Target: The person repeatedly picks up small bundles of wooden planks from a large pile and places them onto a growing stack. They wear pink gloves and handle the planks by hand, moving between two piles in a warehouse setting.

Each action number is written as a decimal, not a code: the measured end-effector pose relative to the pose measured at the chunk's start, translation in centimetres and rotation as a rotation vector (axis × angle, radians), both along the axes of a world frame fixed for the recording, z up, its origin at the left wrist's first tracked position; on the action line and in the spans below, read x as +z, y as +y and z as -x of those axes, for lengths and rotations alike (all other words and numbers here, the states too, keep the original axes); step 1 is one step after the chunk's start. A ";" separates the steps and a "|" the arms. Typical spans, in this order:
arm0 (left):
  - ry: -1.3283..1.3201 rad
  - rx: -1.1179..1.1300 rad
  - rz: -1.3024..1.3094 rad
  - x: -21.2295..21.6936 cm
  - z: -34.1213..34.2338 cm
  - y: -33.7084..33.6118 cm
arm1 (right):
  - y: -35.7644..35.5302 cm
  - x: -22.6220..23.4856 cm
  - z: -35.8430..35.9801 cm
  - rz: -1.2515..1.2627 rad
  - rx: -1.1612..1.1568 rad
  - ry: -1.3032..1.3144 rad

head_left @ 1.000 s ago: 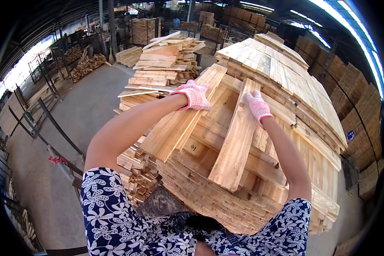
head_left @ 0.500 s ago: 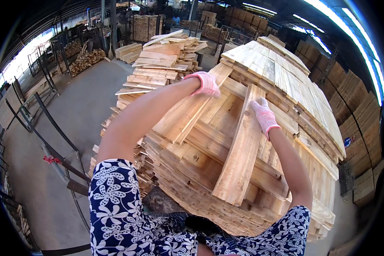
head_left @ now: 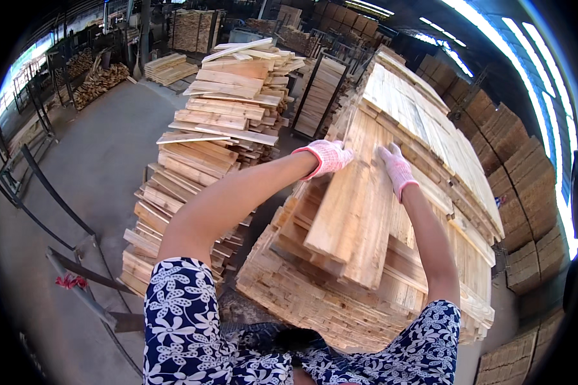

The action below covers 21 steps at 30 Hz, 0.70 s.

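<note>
Head view: both gloved hands lie flat and spread on the far end of a long plank [head_left: 356, 205] atop the near lumber stack [head_left: 315, 301], left hand [head_left: 327, 156] at its left corner, right hand [head_left: 395, 168] at its right edge, likely squaring it. Since earlier, the hands have drawn closer together and a second loose-stacked board pile [head_left: 212, 128] fills the left.

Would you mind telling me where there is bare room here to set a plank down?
The concrete floor left of the loose plank stack is open, bordered by metal racks. The dark gap between that stack and the tall pile is narrow. The pile's top is crowded: both gloved hands, left hand and right hand, press on its planks.
</note>
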<state>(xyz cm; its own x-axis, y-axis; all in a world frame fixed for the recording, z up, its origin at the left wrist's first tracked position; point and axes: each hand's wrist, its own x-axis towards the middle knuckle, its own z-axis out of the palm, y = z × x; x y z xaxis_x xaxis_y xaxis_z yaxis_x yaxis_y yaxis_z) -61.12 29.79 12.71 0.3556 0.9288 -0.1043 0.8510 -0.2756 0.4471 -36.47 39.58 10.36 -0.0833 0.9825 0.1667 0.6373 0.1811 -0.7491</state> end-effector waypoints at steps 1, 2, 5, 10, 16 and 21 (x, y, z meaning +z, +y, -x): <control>-0.158 0.043 -0.009 -0.7 1.1 0.3 | 1.2 -0.2 -0.5 -0.032 0.013 0.019; -0.308 0.106 -0.008 -2.0 2.5 1.2 | 1.8 0.6 0.2 -0.021 0.038 0.048; -0.199 -0.110 -0.373 -4.6 5.3 1.3 | 1.2 0.5 0.3 0.042 -0.005 0.088; -0.493 0.015 -0.082 -4.8 0.8 -3.0 | 0.0 0.9 1.0 0.073 -0.048 0.085; -0.721 0.179 0.071 -4.8 1.0 -3.1 | 1.3 0.5 1.5 0.033 -0.050 -0.087; -0.704 0.164 0.024 -5.2 1.7 -3.2 | 0.1 5.4 10.4 0.137 -0.252 -0.604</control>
